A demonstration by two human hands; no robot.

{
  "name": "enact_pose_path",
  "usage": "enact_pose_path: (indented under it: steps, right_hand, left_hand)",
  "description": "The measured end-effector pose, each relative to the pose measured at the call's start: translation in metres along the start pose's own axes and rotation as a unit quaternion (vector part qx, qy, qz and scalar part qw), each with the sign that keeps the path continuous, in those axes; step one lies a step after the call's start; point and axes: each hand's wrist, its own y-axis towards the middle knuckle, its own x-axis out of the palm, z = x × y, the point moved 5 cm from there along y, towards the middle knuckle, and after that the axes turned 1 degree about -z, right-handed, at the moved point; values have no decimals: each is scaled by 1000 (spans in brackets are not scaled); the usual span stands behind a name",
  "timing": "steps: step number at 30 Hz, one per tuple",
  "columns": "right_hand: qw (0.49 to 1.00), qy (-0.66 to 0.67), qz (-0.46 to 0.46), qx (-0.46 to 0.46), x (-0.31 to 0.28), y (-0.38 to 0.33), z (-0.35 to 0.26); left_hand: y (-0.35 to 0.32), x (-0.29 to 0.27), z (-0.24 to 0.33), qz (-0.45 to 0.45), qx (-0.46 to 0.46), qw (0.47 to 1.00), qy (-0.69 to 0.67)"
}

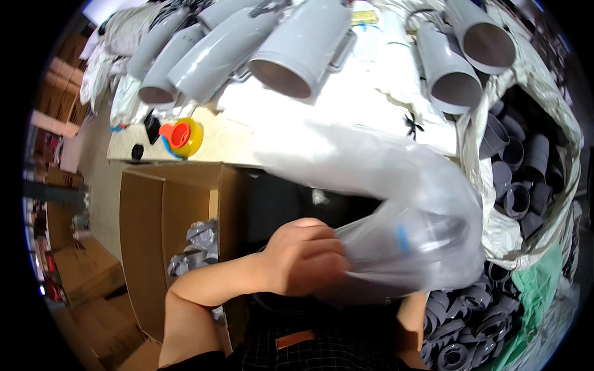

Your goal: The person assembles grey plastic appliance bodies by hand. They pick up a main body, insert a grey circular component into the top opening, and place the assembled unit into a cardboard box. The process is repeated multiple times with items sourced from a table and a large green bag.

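Observation:
My left hand (307,258) is closed in a fist on the gathered edge of a clear plastic bag (427,210). The bag is large, billowing and smeared by motion, with a small blue mark on it. Some darker shape shows faintly through the plastic, too blurred to name. My right forearm (411,318) reaches up under the bag from the lower edge, and the bag hides that hand. Left of my left arm stands an open cardboard box (143,247) with several grey parts in clear plastic (201,244) inside.
Ahead, a worktable (241,139) carries several large grey pipe fittings (300,49), a yellow tape roll (195,137) and a black cap (137,151). On the right, a white woven sack (495,232) holds dark grey fittings; more grey rings (455,355) lie below it.

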Motion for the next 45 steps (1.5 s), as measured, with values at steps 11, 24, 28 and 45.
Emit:
enact_pose_path:
  steps: [11,24,28,45]
  right_hand:
    - [726,175,-641,177,167,-145,-77]
    - [620,148,-734,234,313,-190,-204]
    - [771,49,-588,238,269,-118,-131]
    - [833,27,-283,-474,335,-53,-282]
  left_hand:
    - [-261,85,70,-247,-196,939,136]
    - [-493,-261,-33,736,-343,535,-234]
    - [-717,-191,-126,863,-301,301,-272]
    - [-155,-110,-73,426,-318,763,-367]
